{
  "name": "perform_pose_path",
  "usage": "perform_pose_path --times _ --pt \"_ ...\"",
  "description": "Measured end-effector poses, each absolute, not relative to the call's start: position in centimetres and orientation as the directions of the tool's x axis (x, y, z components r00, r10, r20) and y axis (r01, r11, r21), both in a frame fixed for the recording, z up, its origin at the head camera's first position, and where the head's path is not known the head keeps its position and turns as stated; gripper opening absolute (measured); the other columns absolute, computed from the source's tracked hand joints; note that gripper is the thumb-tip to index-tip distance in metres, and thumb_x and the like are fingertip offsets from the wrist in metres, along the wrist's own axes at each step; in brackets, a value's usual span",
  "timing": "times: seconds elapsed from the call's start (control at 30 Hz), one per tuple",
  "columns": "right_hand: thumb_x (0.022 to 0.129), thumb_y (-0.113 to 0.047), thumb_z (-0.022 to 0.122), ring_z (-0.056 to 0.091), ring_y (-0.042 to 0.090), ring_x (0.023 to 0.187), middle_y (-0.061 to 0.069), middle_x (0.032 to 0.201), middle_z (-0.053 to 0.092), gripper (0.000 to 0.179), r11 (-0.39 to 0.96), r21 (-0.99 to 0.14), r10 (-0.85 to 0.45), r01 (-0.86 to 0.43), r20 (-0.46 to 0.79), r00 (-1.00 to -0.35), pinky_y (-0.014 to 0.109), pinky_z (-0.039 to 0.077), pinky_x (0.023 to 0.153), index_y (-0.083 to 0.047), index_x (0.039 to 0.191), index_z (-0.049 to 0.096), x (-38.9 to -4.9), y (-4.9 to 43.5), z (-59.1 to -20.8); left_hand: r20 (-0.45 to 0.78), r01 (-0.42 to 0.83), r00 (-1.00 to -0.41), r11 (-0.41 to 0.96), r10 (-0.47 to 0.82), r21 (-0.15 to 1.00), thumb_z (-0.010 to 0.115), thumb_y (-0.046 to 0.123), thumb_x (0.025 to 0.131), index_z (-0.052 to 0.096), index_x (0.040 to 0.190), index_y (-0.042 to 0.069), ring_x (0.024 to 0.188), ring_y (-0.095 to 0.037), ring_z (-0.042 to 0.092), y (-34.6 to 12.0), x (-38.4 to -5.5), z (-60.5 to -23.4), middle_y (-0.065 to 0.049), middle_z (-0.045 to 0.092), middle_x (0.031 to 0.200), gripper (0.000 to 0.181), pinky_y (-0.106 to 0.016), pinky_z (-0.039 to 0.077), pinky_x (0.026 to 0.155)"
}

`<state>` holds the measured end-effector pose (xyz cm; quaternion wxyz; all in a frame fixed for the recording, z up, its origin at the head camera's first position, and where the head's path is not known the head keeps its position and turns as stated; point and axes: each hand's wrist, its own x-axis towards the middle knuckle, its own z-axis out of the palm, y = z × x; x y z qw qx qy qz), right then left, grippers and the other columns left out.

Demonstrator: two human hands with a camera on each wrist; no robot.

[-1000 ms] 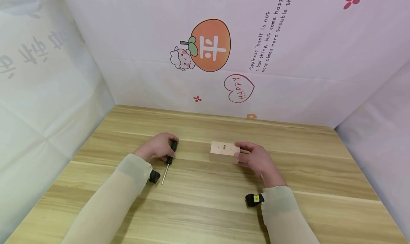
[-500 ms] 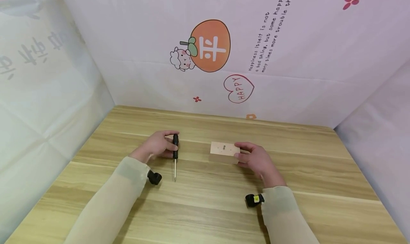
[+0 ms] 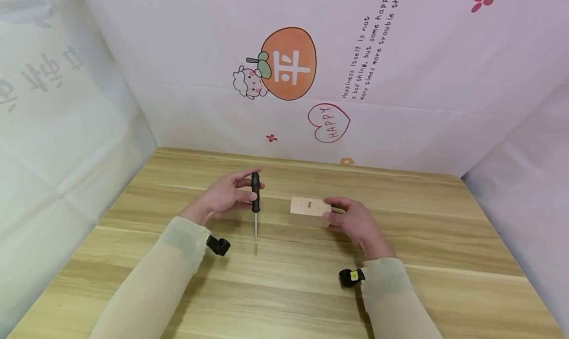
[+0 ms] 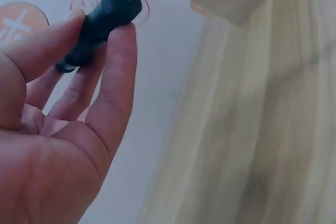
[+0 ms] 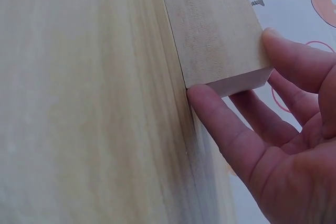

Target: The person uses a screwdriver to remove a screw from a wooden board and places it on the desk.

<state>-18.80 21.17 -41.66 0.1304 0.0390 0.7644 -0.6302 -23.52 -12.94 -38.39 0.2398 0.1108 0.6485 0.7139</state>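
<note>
My left hand (image 3: 226,194) pinches the black handle of a screwdriver (image 3: 255,193) between thumb and fingers. The metal shaft points down toward the table in the head view, its tip apart from the block. In the left wrist view the screwdriver (image 4: 105,19) lies across the fingertips. A pale wooden block (image 3: 304,211) rests on the table, with small marks or holes on top. From that top face sticks up a screw (image 5: 257,2), seen side-on in the right wrist view. My right hand (image 3: 359,225) grips the block's right end, thumb on top and fingers round the end.
The wood-grain table (image 3: 284,284) runs back to a printed white sheet (image 3: 200,97) hanging behind it. White sheets also hang at left and right. A black wrist camera (image 3: 219,245) sits on the left cuff, another wrist camera (image 3: 351,277) on the right.
My left hand has lifted the screwdriver and moved right, toward the block. The shaft has swung from slanting down-left to nearly straight down in the head view. My right hand and the block stay put.
</note>
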Motion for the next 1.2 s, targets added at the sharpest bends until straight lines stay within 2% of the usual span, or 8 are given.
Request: perform_pose_path --times 0.17,0.27,0.47,0.77,0.93,1.2 --pt "0.094 -0.004 0.069 0.06 0.032 0.115 0.013 0.149 0.042 0.046 0.206 -0.952 -0.104 0.228 -0.253 -0.962 0.041 0.055 0.087 -0.008 0.138 0.059 -18.8 21.0 -41.6 -0.108 -0.158 -0.888 -0.075 0.447 0.985 0.063 -0.01 0.093 0.042 0.153 0.021 0.126 -0.048 0.048 -11.2 -23.1 -37.3 -0.025 0.045 0.145 0.071 -0.051 0.054 0.087" --pt "0.093 -0.003 0.07 0.062 0.031 0.112 0.013 0.148 0.043 0.046 0.21 -0.95 -0.099 0.23 -0.255 -0.962 0.041 0.055 0.087 -0.008 0.137 0.06 -18.7 20.9 -41.5 -0.067 -0.127 -0.921 -0.134 0.383 0.983 0.062 -0.01 0.093 0.044 0.152 0.024 0.121 -0.044 0.054 -10.0 -23.5 -36.5 -0.022 0.046 0.144 0.071 -0.049 0.055 0.085" --pt "0.092 -0.003 0.071 0.064 0.029 0.107 0.012 0.146 0.046 0.044 0.231 -0.945 -0.119 0.232 -0.264 -0.957 0.04 0.056 0.086 -0.009 0.134 0.062 -18.5 20.5 -41.3 0.085 0.032 -0.974 -0.243 0.212 0.969 0.066 -0.012 0.09 0.053 0.147 0.027 0.104 -0.034 0.064 -7.6 -24.3 -34.2 -0.018 0.053 0.136 0.07 -0.046 0.057 0.08" --pt "0.092 -0.003 0.071 0.064 0.028 0.106 0.012 0.143 0.049 0.042 0.242 -0.943 -0.108 0.228 -0.26 -0.959 0.041 0.056 0.085 -0.009 0.133 0.063 -18.5 20.2 -41.2 0.263 0.226 -0.956 -0.241 0.134 0.944 0.072 -0.013 0.084 0.058 0.143 0.022 0.088 -0.025 0.066 -4.6 -23.9 -32.9 -0.017 0.059 0.127 0.07 -0.042 0.059 0.076" --pt "0.093 -0.004 0.071 0.064 0.027 0.105 0.012 0.142 0.05 0.041 0.247 -0.943 -0.107 0.224 -0.256 -0.961 0.04 0.056 0.084 -0.009 0.133 0.063 -18.6 20.3 -41.3 0.303 0.266 -0.942 -0.231 0.145 0.936 0.073 -0.013 0.084 0.059 0.142 0.018 0.089 -0.025 0.066 -3.6 -23.8 -33.5 -0.013 0.061 0.123 0.067 -0.041 0.059 0.077" --pt "0.093 -0.005 0.071 0.065 0.027 0.103 0.013 0.142 0.049 0.042 0.25 -0.942 -0.111 0.223 -0.257 -0.96 0.04 0.056 0.084 -0.009 0.133 0.063 -18.7 20.4 -41.3 0.333 0.313 -0.927 -0.136 0.173 0.94 0.073 -0.008 0.086 0.063 0.138 0.021 0.093 -0.027 0.064 -2.4 -23.4 -34.7 -0.009 0.067 0.122 0.061 -0.037 0.058 0.078"
